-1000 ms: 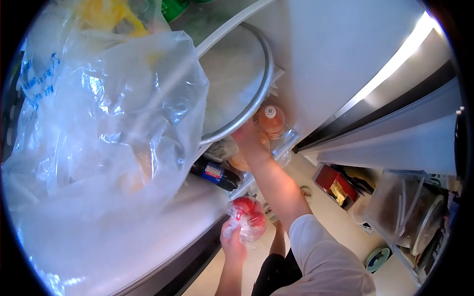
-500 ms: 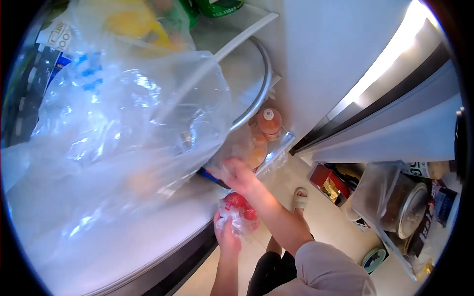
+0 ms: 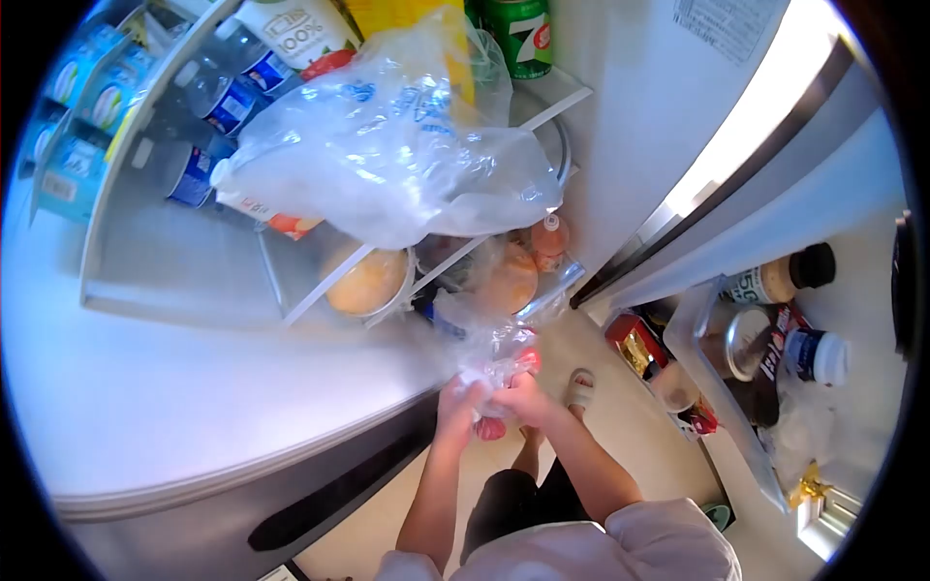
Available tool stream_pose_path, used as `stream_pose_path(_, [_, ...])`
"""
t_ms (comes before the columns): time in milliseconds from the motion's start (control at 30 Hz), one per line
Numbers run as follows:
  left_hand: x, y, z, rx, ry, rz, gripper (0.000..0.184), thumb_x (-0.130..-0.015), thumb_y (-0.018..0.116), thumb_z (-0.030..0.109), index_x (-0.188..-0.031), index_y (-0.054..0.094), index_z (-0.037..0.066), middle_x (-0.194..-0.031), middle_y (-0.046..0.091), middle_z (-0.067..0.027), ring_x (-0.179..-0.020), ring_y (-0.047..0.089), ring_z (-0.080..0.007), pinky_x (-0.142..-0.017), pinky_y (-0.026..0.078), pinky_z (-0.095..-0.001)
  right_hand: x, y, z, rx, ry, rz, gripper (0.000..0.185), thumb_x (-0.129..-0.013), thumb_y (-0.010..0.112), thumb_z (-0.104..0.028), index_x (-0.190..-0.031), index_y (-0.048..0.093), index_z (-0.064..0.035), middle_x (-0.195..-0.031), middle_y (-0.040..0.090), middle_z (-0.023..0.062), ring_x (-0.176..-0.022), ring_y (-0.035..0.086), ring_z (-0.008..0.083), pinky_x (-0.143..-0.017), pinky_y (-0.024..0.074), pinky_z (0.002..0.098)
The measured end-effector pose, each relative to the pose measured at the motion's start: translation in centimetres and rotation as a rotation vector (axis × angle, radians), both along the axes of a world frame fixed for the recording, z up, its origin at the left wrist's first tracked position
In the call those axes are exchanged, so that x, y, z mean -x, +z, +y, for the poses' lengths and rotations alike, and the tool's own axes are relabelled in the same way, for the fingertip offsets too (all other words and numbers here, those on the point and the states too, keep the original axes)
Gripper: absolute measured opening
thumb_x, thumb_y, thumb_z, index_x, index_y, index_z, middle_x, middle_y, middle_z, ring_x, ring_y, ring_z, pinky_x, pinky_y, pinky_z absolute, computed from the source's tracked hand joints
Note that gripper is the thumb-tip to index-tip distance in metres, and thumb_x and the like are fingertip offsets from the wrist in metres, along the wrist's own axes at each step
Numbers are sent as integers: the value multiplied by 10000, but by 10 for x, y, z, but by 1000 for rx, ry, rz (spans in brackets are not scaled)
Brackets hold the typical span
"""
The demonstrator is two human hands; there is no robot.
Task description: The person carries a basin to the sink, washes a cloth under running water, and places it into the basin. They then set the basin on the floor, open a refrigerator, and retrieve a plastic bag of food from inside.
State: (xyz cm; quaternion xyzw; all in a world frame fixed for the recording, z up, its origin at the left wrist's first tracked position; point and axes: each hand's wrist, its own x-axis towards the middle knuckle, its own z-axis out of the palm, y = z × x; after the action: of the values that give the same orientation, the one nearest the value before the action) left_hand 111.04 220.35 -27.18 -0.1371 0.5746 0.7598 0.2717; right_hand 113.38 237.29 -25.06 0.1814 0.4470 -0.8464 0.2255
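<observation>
A clear plastic bag (image 3: 499, 341) with red round fruit (image 3: 491, 428) in it is between my two hands, in front of the open fridge. My left hand (image 3: 459, 407) is closed on the bag's left side. On the other side, my right hand (image 3: 526, 399) grips the crinkled plastic, its fingers close to those of my left. Part of the fruit is covered by my hands and the plastic. Just beyond are a bowl of something round and orange (image 3: 366, 283) and a similar orange thing under plastic (image 3: 509, 281).
A large clear bag (image 3: 407, 126) lies over the fridge shelf. Around it are water bottles (image 3: 218, 97), a white carton (image 3: 291, 34) and a green can (image 3: 518, 37). An orange-capped bottle (image 3: 549, 240) stands low inside. At right, the open door's rack (image 3: 727, 407) carries jars and packets.
My right hand has come back from the fridge to the bag of red fruit. The large clear bag now appears smaller and higher, and more of the shelf shows. My view has shifted.
</observation>
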Motion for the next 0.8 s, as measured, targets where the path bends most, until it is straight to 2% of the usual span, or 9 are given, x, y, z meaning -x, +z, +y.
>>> stream_pose_path(33, [2, 8, 4, 99, -110, 30, 393, -932, 666, 248, -1254, 587, 38, -1147, 650, -62, -1027, 624, -169, -899, 491, -323, -6, -1, -2, -19, -38, 28, 412, -811, 674, -132, -1191, 586, 1, -1061, 642, 49, -972, 616, 151, -809, 511, 303])
stream_pose_path(67, [1, 25, 15, 56, -27, 8, 334, -882, 716, 107, -1194, 631, 24, -1071, 672, -47, -920, 635, -128, -819, 505, -274, -11, -4, -6, -39, -75, 55, 402, -810, 687, -153, -1174, 603, -6, -1039, 646, 43, -954, 615, 141, -794, 508, 289])
stream_pose_path(100, [-4, 30, 15, 82, -47, 40, 318, -887, 702, 105, -1186, 635, 17, -1072, 673, -48, -925, 633, -129, -820, 505, -277, -18, -5, -7, -58, -116, 80, 392, -810, 699, -175, -1158, 619, -12, -1017, 651, 37, -936, 613, 131, -779, 505, 274])
stream_pose_path(200, [-11, 37, 17, 124, -106, 112, 282, -898, 661, 89, -1164, 647, -4, -1068, 675, -49, -937, 628, -128, -823, 503, -279, -30, 4, 16, -248, 180, -9, 338, -830, 701, -190, -1126, 653, -36, -985, 661, 27, -919, 620, 118, -773, 500, 261])
stream_pose_path(400, [-19, 62, 27, 119, -134, 195, 253, -894, 627, 65, -1121, 670, -37, -988, 685, -55, -886, 612, -112, -786, 489, -263, -85, 6, 38, -173, -224, -87, 364, -848, 742, -251, -1124, 660, -29, -1021, 670, 35, -896, 628, 137, -747, 516, 290])
stream_pose_path(500, [-29, 67, 30, 152, -175, 210, 250, -894, 617, 69, -1115, 673, -36, -967, 686, -52, -865, 611, -104, -767, 489, -254, -101, 8, 52, -973, -47, 53, 403, -832, 761, -268, -1131, 655, -19, -1032, 669, 54, -887, 623, 161, -766, 514, 302])
stream_pose_path(600, [-34, 76, 33, 196, -225, 277, 243, -900, 609, 75, -1107, 674, -34, -938, 685, -54, -842, 614, -96, -744, 493, -249, -87, 67, 39, -1212, -599, 183, 440, -813, 777, -271, -1146, 643, -17, -994, 671, 72, -894, 633, 181, -786, 513, 309])
stream_pose_path(733, [-45, 94, 37, 211, -311, 203, 234, -923, 604, 99, -1115, 670, -19, -916, 674, -23, -807, 602, -75, -700, 491, -236, -62, 92, 12, -586, -523, 318, 344, -884, 703, -239, -1133, 625, -16, -922, 664, 63, -862, 638, 170, -745, 523, 312])
stream_pose_path(800, [-45, 108, 41, 130, -301, 105, 248, -926, 621, 104, -1144, 656, -7, -929, 670, -9, -803, 603, -78, -691, 491, -233, -60, 55, 2, -459, -407, 157, 262, -924, 654, -211, -1094, 628, -13, -903, 662, 59, -853, 640, 165, -742, 527, 311])
